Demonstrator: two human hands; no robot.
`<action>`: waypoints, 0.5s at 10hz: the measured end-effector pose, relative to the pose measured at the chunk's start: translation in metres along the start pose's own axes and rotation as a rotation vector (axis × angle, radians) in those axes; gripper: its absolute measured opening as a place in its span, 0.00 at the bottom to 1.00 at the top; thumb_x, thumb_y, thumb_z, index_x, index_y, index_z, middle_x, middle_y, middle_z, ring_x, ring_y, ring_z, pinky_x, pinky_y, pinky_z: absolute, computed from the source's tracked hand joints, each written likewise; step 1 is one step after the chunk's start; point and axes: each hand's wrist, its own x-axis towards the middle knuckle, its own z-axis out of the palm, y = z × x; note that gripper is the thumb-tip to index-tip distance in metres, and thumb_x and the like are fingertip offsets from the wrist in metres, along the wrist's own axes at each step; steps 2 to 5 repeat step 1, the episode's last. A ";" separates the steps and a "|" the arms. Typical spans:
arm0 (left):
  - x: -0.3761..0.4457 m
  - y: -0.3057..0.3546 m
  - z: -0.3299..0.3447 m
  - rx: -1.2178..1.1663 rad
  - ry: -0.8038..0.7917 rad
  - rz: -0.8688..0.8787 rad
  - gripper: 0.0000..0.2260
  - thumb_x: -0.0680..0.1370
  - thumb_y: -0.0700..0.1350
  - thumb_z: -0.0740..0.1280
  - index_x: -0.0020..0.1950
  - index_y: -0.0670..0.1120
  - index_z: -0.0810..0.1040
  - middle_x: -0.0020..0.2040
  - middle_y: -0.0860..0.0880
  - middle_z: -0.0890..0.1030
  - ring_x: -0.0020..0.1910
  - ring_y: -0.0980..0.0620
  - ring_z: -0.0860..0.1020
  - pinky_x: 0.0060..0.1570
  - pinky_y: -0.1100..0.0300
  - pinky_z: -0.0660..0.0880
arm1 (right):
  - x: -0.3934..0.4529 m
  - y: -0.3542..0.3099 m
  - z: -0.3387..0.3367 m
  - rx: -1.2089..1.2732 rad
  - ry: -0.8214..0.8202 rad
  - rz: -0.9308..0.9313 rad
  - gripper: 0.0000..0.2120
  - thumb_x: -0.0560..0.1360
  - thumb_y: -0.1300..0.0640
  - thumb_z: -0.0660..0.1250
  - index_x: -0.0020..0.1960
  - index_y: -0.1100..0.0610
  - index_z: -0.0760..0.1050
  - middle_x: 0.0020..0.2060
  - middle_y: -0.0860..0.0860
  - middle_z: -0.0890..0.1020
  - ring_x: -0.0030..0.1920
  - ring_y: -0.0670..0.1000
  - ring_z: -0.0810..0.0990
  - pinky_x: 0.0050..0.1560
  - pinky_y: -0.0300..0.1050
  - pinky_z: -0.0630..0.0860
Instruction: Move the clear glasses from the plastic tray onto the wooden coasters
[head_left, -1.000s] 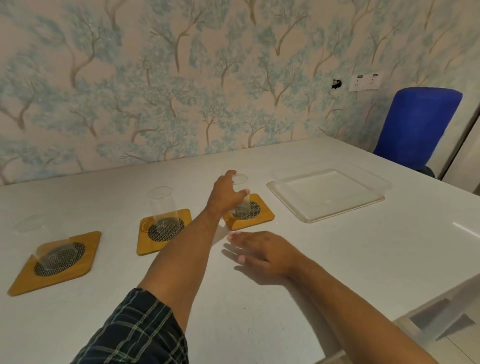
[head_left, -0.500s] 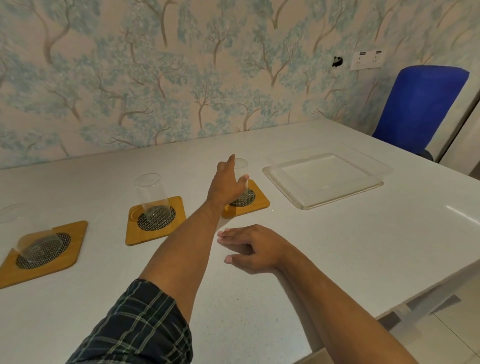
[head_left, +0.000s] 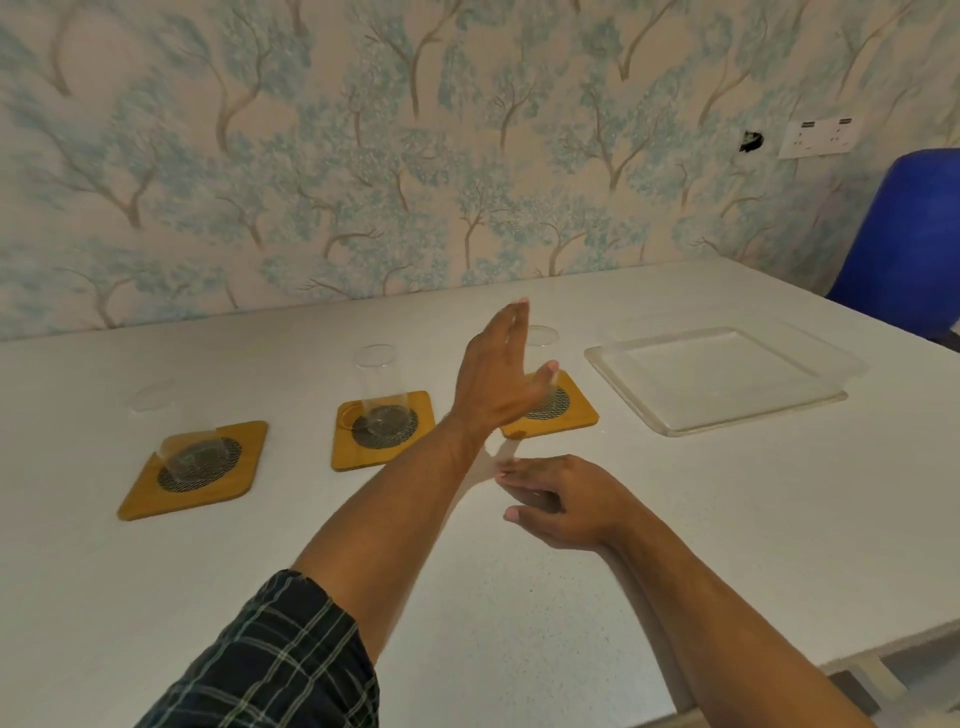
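A white table (head_left: 675, 545) stands against a wall (head_left: 363, 156) papered with pale blue trees on cream. A white socket plate (head_left: 820, 136) sits beside a dark hole (head_left: 751, 141). A blue chair (head_left: 904, 239) stands at the right.

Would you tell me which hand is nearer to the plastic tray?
Left. The left hand is raised open beside the plastic tray, while the right hand rests on the table, nearer the person.

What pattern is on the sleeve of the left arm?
Dark plaid with pale lines, on the sleeve; only the head view shows it.
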 end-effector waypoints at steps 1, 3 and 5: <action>-0.010 -0.008 -0.022 0.069 0.098 0.034 0.36 0.80 0.60 0.60 0.82 0.43 0.54 0.81 0.44 0.58 0.80 0.46 0.58 0.76 0.48 0.60 | 0.003 -0.005 0.000 -0.138 0.051 0.007 0.33 0.81 0.31 0.58 0.79 0.47 0.69 0.78 0.43 0.70 0.77 0.46 0.69 0.76 0.47 0.65; -0.010 -0.008 -0.022 0.069 0.098 0.034 0.36 0.80 0.60 0.60 0.82 0.43 0.54 0.81 0.44 0.58 0.80 0.46 0.58 0.76 0.48 0.60 | 0.003 -0.005 0.000 -0.138 0.051 0.007 0.33 0.81 0.31 0.58 0.79 0.47 0.69 0.78 0.43 0.70 0.77 0.46 0.69 0.76 0.47 0.65; -0.010 -0.008 -0.022 0.069 0.098 0.034 0.36 0.80 0.60 0.60 0.82 0.43 0.54 0.81 0.44 0.58 0.80 0.46 0.58 0.76 0.48 0.60 | 0.003 -0.005 0.000 -0.138 0.051 0.007 0.33 0.81 0.31 0.58 0.79 0.47 0.69 0.78 0.43 0.70 0.77 0.46 0.69 0.76 0.47 0.65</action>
